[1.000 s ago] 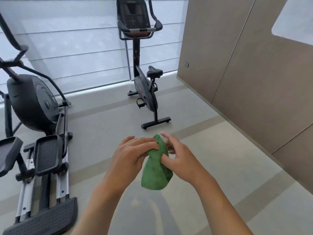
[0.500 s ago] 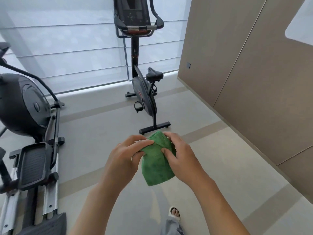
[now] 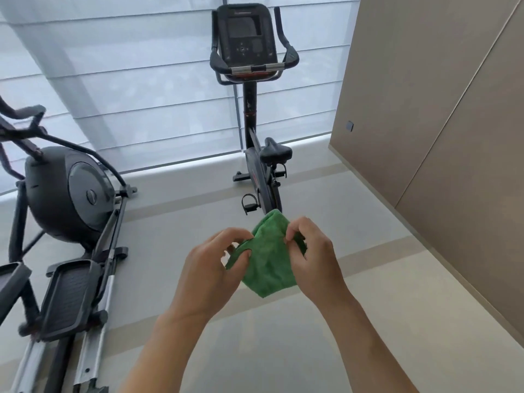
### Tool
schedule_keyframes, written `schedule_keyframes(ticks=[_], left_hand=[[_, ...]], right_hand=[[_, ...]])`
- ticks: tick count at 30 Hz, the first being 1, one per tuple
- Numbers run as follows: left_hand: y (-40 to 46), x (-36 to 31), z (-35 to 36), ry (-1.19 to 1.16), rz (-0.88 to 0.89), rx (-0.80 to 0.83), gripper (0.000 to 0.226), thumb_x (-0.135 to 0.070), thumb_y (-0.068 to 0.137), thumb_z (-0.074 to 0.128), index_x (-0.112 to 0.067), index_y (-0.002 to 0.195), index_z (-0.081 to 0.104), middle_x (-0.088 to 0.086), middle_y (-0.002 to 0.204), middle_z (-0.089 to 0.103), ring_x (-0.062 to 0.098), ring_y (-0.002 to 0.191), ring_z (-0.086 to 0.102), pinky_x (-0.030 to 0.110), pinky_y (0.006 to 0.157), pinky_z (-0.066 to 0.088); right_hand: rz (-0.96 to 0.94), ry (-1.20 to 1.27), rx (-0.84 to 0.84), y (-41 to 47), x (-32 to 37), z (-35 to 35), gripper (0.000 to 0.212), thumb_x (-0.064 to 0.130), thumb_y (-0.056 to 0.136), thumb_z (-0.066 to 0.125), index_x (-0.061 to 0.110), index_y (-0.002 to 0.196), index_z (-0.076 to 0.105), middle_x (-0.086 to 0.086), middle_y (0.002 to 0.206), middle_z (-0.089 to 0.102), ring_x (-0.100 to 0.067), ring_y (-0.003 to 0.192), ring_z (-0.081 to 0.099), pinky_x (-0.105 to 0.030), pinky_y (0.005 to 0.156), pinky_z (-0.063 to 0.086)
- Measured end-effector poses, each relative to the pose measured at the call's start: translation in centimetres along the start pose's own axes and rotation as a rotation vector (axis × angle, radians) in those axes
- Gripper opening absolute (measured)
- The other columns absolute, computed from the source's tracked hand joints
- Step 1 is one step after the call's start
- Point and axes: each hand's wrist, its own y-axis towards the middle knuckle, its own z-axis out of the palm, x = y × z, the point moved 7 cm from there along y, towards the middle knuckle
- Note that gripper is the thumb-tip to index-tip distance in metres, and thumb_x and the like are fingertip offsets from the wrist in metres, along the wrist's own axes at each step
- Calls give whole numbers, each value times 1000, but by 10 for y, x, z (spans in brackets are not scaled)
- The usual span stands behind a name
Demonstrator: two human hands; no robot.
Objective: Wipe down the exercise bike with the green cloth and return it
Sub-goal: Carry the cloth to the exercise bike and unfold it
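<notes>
Pale floor (image 3: 175, 279) runs up to a blinded window; I see the exercise bike (image 3: 255, 114) standing ahead and an elliptical trainer (image 3: 68, 194) off to the left. My left hand (image 3: 209, 268) and right hand (image 3: 314, 259) both pinch the bunched green cloth (image 3: 266, 265) between them, in the air before the bike.

One exercise bike (image 3: 256, 114) stands at the far side by the window. One elliptical trainer (image 3: 65, 211) sits at the left. One green cloth (image 3: 268, 259) is near the camera, held between two hands: one left hand (image 3: 209, 268) and one right hand (image 3: 314, 259). One small wall plate (image 3: 349, 126) shows on the right wall.
</notes>
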Motion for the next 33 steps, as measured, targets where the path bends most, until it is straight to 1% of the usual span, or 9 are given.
schedule_keyframes(ticks=[4,6,9,12,15,19,24,29,33], left_hand=[[30,8,27,-40,-37,27,39,-12,86,78,-44,106,67,-24,101,71,12,88,67,19,76,50],[46,15,36,-59,-48,30,40,-11,86,78,-44,106,68,-25,102,72,14,88,67,18,76,50],[76,27,48,-87,-47,22,41,-7,86,78,-42,105,69,-25,102,73,13,89,68,16,75,51],[110,46,61,-137,-25,22,40,-3,85,78,-38,103,72,-24,100,74,13,87,70,13,74,51],[144,73,68,-214,3,49,38,-4,84,80,-37,103,73,-20,100,75,17,86,71,19,75,54],[192,99,63,-248,54,93,38,-8,83,83,-39,104,73,-20,101,74,18,87,70,21,74,53],[273,153,37,-232,106,161,22,-32,88,77,-44,106,71,-17,105,73,15,90,71,24,75,52],[319,211,19,-203,67,159,20,-31,92,75,-44,106,69,-21,107,72,11,93,71,29,77,56],[331,247,13,-178,26,171,18,-39,92,69,-43,110,68,-26,109,68,6,96,69,33,77,57]], right_hand=[[30,117,4,27,-27,8,32,-8,94,59,20,108,65,9,107,66,-10,104,64,-21,87,54],[55,162,75,39,-40,18,38,6,89,68,27,120,61,13,121,62,-11,117,61,-20,94,52],[61,145,157,59,-58,36,59,34,80,81,35,132,53,19,135,53,-8,127,55,-12,96,47],[77,121,119,87,-74,51,61,39,80,86,33,133,56,21,134,53,-5,126,56,-13,95,48],[63,125,40,125,-82,72,43,28,84,85,27,122,65,15,125,60,-11,117,63,-22,93,54],[82,146,31,170,-86,94,30,22,84,83,28,110,71,15,116,66,-12,110,66,-14,85,50],[91,-81,-15,247,-88,124,29,23,82,82,32,108,71,21,114,63,-7,105,65,-18,85,53],[77,-303,9,296,-91,154,35,22,78,77,30,112,71,25,117,57,-3,101,62,-23,83,55],[86,-425,72,326,-98,173,34,27,76,68,29,110,69,21,116,60,-7,98,61,-32,78,56]])
